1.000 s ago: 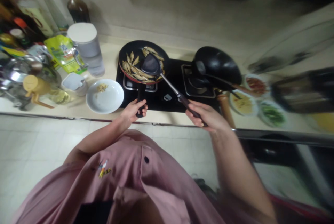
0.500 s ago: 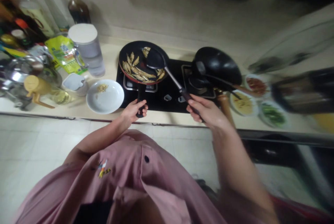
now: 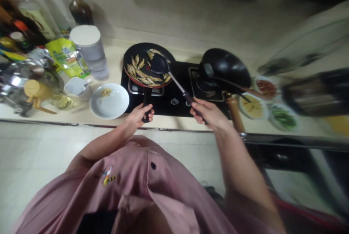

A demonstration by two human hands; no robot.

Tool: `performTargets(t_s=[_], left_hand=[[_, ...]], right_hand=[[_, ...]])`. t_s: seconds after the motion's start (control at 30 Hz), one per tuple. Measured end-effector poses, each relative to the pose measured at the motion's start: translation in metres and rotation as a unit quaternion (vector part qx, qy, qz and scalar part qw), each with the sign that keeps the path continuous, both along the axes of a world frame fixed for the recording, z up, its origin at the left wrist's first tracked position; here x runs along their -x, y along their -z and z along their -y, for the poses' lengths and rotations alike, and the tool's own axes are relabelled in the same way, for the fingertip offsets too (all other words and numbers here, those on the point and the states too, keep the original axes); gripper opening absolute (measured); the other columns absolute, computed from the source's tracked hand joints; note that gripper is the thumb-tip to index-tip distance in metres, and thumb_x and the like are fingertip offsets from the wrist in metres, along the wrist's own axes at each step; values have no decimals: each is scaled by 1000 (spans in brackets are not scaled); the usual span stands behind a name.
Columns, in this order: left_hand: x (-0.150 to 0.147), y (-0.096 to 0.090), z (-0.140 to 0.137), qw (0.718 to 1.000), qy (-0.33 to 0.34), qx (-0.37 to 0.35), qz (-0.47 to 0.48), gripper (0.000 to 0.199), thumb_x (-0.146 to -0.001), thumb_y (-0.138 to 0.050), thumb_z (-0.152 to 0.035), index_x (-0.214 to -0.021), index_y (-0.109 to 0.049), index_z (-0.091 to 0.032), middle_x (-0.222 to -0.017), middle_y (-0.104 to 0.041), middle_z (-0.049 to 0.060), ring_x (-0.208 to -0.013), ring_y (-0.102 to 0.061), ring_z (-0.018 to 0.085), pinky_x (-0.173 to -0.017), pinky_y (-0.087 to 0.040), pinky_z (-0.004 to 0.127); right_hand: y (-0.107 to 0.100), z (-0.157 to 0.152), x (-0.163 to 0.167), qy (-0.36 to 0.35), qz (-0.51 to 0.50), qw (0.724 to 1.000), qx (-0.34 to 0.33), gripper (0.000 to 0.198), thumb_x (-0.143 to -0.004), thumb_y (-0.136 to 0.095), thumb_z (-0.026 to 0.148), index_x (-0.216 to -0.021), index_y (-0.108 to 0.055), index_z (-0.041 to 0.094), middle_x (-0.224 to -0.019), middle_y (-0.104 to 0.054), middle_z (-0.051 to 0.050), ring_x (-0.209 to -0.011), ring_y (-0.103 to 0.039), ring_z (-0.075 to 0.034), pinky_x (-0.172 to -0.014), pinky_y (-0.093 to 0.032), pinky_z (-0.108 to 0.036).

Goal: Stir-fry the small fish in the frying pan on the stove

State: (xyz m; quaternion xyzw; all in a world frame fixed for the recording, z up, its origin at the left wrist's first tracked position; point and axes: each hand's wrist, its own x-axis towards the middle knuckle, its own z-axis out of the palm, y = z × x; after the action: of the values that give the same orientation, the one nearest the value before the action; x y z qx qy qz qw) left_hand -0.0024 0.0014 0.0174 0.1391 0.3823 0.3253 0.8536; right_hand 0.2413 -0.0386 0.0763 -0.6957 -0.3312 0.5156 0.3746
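My left hand (image 3: 141, 114) is wrapped round the black handle of a frying pan (image 3: 128, 50), which sits on the left burner of the stove. Several small browned fish (image 3: 132, 68) lie in the pan, most of them along its left and front. In my right hand (image 3: 208, 112) is the dark grip of a spatula (image 3: 160, 64). Its broad black head is inside the pan, over the right half, and covers some of the fish beneath. Whether the head touches the pan floor I cannot tell.
A black wok (image 3: 226, 68) stands on the right burner. Plates with yellow pieces (image 3: 252, 107), chopped greens (image 3: 283, 117) and red pieces (image 3: 266, 88) lie right of it. Left of the stove are a white plate (image 3: 109, 105) with chopped bits, a water pitcher (image 3: 91, 54) and bottles (image 3: 80, 7).
My right hand has shifted left, and the spatula head has moved slightly left and toward me within the pan. More fish show behind it. My left hand keeps its hold on the handle.
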Motion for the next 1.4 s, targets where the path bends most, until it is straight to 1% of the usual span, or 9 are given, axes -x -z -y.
performTargets(t_s=[0.2, 0.37, 0.53, 0.7, 0.8, 0.97, 1.2, 1.3, 1.4], left_hand=[[0, -1, 1, 1000, 0, 3, -8, 17, -80, -65, -15, -78, -49, -14, -60, -53, 1, -42, -41, 5, -41, -31, 17], [1, 0, 1, 1000, 3, 6, -1, 13, -83, -62, -14, -79, -49, -13, -60, -53, 2, -42, -43, 5, -42, -32, 17], [0, 2, 0, 1000, -1, -5, -11, 14, -83, -63, -15, -80, -49, -13, -60, -55, 2, -43, -44, 5, -43, -35, 18], [2, 4, 2, 999, 7, -29, -28, 18, -82, -67, -23, -82, -51, -13, -64, -59, 3, -48, -52, 8, -50, -45, 23], [3, 5, 4, 999, 7, -35, -35, 20, -80, -69, -23, -81, -51, -13, -65, -60, 4, -49, -54, 9, -51, -47, 26], [3, 5, 4, 999, 9, -34, -33, 18, -81, -67, -21, -80, -51, -13, -64, -60, 3, -48, -52, 8, -51, -47, 25], [3, 5, 4, 999, 10, -33, -28, 17, -82, -65, -20, -80, -50, -14, -64, -59, 3, -47, -51, 8, -49, -44, 24], [3, 3, 4, 999, 9, -29, -32, 16, -82, -64, -19, -80, -49, -14, -63, -59, 2, -46, -50, 8, -48, -43, 24], [3, 2, 4, 999, 8, -28, -32, 17, -82, -64, -18, -79, -48, -14, -63, -59, 2, -46, -49, 8, -48, -43, 24]], right_hand=[[-21, 22, -9, -11, -10, 1000, -8, 58, -71, -71, 39, -122, -54, 16, -58, -50, 4, -37, -34, -4, -32, -20, -17], [-30, 41, -22, -34, 31, 998, 44, 71, -69, -73, 43, -132, -51, 18, -59, -50, 4, -36, -33, -4, -31, -19, -17], [-15, 34, -20, -21, 83, 996, 7, 66, -73, -69, 46, -129, -53, 16, -58, -49, 4, -36, -35, -5, -31, -23, -18], [-22, 46, -19, -34, 61, 997, 20, 69, -72, -70, 49, -132, -52, 19, -61, -50, 4, -37, -34, -4, -31, -22, -18], [-26, 50, -20, -49, 89, 994, 35, 71, -72, -70, 49, -134, -51, 19, -61, -51, 4, -38, -36, -5, -32, -23, -18], [-13, 37, -18, -15, 115, 993, -1, 67, -73, -68, 48, -131, -52, 17, -57, -49, 5, -36, -36, -5, -32, -25, -19], [-15, 38, -11, -24, 78, 997, 16, 64, -74, -69, 45, -129, -52, 18, -61, -52, 4, -37, -36, -5, -32, -23, -19], [-16, 36, -12, -20, 50, 998, 28, 57, -72, -70, 43, -120, -54, 17, -60, -50, 4, -37, -35, -5, -32, -22, -18], [-12, 32, -15, -26, -25, 998, 47, 47, -71, -70, 41, -107, -54, 18, -56, -47, 5, -37, -30, -4, -31, -17, -16]])
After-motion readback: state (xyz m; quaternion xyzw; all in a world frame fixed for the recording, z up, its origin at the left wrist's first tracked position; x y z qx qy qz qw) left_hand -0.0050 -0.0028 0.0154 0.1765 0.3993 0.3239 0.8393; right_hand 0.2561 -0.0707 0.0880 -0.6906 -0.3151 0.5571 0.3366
